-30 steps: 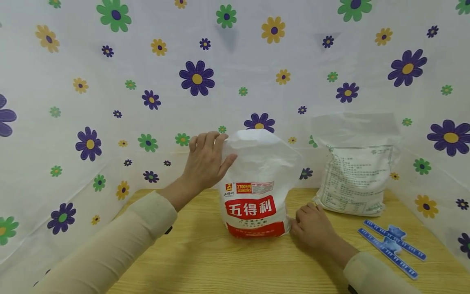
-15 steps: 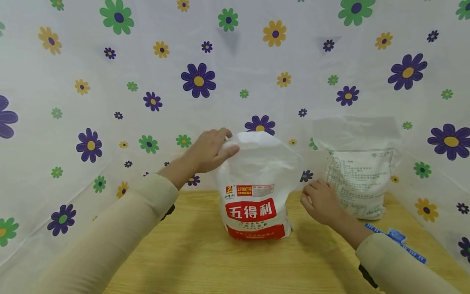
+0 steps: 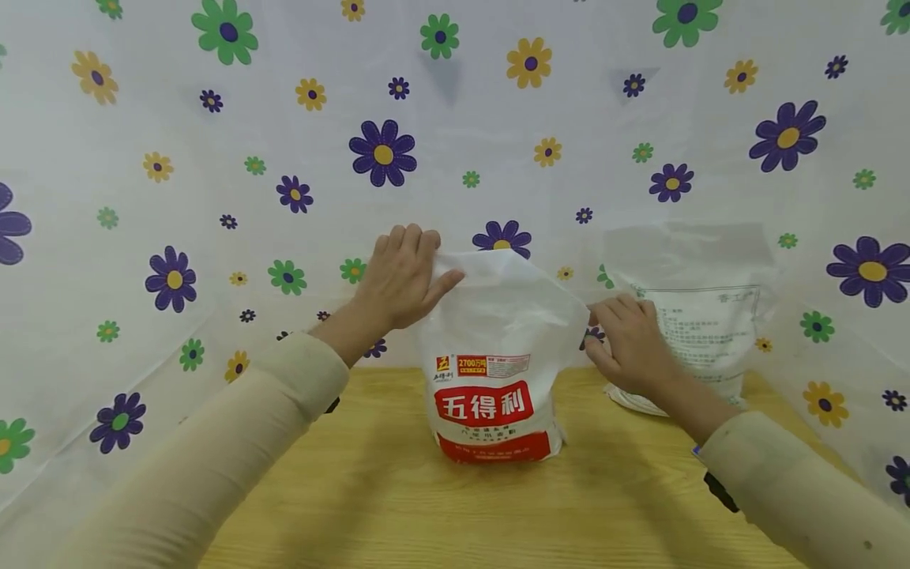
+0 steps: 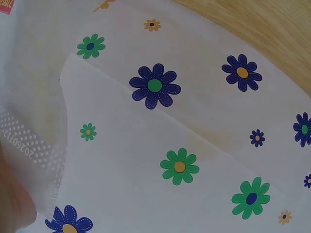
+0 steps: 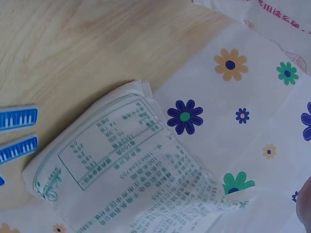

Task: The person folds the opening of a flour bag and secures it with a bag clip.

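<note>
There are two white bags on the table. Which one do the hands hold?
The bag with the red label, standing in the middle. The left hand and right hand grip its top corners; the bag with green print leans untouched behind.

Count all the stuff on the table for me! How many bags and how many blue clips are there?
Bags: 2, the red-label flour bag and the green-print bag
Blue clips: 2, seen only from the right wrist, blue clips
Total: 4
</note>
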`<state>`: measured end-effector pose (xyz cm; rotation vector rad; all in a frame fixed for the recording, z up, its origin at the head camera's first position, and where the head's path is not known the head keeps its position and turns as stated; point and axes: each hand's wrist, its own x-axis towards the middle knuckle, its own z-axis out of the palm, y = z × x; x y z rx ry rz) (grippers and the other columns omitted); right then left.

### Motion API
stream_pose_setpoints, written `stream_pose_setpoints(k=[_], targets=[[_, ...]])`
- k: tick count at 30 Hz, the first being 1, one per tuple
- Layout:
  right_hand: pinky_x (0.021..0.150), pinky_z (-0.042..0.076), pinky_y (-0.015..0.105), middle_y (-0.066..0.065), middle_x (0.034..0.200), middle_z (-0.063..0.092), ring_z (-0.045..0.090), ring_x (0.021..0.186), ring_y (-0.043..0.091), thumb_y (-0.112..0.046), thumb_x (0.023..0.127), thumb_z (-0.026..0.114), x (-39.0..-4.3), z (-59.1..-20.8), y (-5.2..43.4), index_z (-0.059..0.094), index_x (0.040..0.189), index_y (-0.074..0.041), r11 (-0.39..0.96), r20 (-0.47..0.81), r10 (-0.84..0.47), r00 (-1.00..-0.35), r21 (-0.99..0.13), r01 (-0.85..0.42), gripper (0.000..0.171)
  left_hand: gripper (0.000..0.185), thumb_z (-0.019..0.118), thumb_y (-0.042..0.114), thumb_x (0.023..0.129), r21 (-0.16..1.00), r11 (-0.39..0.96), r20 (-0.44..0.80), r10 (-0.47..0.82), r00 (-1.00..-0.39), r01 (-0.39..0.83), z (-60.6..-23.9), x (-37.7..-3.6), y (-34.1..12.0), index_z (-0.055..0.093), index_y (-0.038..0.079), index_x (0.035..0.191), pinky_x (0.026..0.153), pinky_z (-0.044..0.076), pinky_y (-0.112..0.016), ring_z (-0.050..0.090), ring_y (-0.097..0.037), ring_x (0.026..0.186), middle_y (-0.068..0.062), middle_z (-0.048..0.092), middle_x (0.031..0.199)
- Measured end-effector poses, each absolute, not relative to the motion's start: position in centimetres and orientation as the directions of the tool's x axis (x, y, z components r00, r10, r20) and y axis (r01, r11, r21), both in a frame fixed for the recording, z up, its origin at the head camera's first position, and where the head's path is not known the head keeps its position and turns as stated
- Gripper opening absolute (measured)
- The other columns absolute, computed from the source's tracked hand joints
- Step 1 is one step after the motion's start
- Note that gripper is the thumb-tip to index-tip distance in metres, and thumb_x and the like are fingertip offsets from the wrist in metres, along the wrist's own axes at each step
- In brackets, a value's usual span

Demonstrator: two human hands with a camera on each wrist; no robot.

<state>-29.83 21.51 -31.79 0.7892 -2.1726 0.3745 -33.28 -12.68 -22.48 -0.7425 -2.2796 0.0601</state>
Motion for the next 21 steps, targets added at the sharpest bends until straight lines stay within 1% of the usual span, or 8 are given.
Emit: stream_pose_setpoints(k=[2,4,6,10,12,16,21], targets=[[0.078,0.027,0.045,0.009,0.091,0.06,0.047,0.091,0.027,-0.024,0.089,0.053,-29.8,-31.4,21.4,0.06,0.097,-0.005,0.769,0.753,-0.419,-0.507,-0.001,-0.639,0.021,0.066,0.031,0.063,0.101,-0.246,0.829,0.642,0.528,-0.556,0.502,-22.2,-33.3,-12.5,0.046,0.001,0.12,0.076,0.033,-0.04,0.04,-0.028,0.085,-0.012,0.044,0.092],[0.078,0.028,0.044,0.009,0.091,0.061,0.047,0.09,0.027,-0.03,0.091,0.056,-29.8,-31.1,21.2,0.061,0.102,-0.004,0.782,0.75,-0.421,-0.51,0.015,-0.623,0.029,0.059,0.04,0.056,0.101,-0.24,0.825,0.642,0.53,-0.554,0.512,-21.8,-33.3,-12.3,0.048,0.002,0.121,0.077,0.035,-0.04,0.041,-0.028,0.085,-0.012,0.046,0.093],[0.08,0.03,0.045,0.01,0.092,0.061,0.047,0.09,0.027,-0.034,0.092,0.058,-29.8,-30.8,21.0,0.062,0.106,-0.003,0.791,0.745,-0.423,-0.516,0.026,-0.612,0.034,0.055,0.046,0.052,0.101,-0.234,0.82,0.632,0.537,-0.558,0.523,-21.5,-33.2,-12.0,0.049,0.002,0.123,0.078,0.037,-0.04,0.043,-0.027,0.085,-0.012,0.048,0.093],[0.082,0.032,0.047,0.012,0.098,0.064,0.05,0.094,0.03,-0.033,0.095,0.058,-29.8,-30.3,20.6,0.063,0.11,-0.002,0.801,0.74,-0.431,-0.517,0.05,-0.596,0.035,0.052,0.045,0.048,0.103,-0.244,0.801,0.598,0.568,-0.564,0.547,-21.2,-33.0,-11.4,0.05,0.003,0.127,0.077,0.04,-0.038,0.046,-0.026,0.084,-0.011,0.051,0.095],[0.082,0.033,0.048,0.013,0.099,0.065,0.051,0.097,0.032,-0.033,0.096,0.056,-29.8,-30.1,20.4,0.063,0.107,-0.002,0.804,0.743,-0.439,-0.506,0.072,-0.591,0.034,0.049,0.044,0.047,0.104,-0.275,0.785,0.575,0.597,-0.56,0.554,-21.1,-32.9,-11.2,0.051,0.005,0.129,0.075,0.042,-0.036,0.047,-0.025,0.084,-0.011,0.052,0.095],[0.082,0.034,0.049,0.014,0.098,0.066,0.053,0.096,0.033,-0.036,0.096,0.054,-30.1,-29.7,20.3,0.064,0.095,-0.003,0.799,0.756,-0.465,-0.462,0.133,-0.586,0.035,0.041,0.045,0.042,0.105,-0.339,0.764,0.541,0.636,-0.551,0.549,-21.0,-32.8,-11.3,0.053,0.011,0.132,0.07,0.042,-0.033,0.046,-0.023,0.082,-0.01,0.052,0.096],[0.079,0.035,0.048,0.012,0.092,0.065,0.053,0.09,0.032,-0.038,0.094,0.056,-30.3,-29.4,20.3,0.068,0.086,-0.004,0.785,0.771,-0.482,-0.417,0.169,-0.596,0.038,0.037,0.05,0.039,0.104,-0.352,0.742,0.54,0.659,-0.524,0.57,-21.0,-32.7,-11.7,0.056,0.015,0.131,0.066,0.043,-0.031,0.049,-0.023,0.079,-0.01,0.053,0.097]])
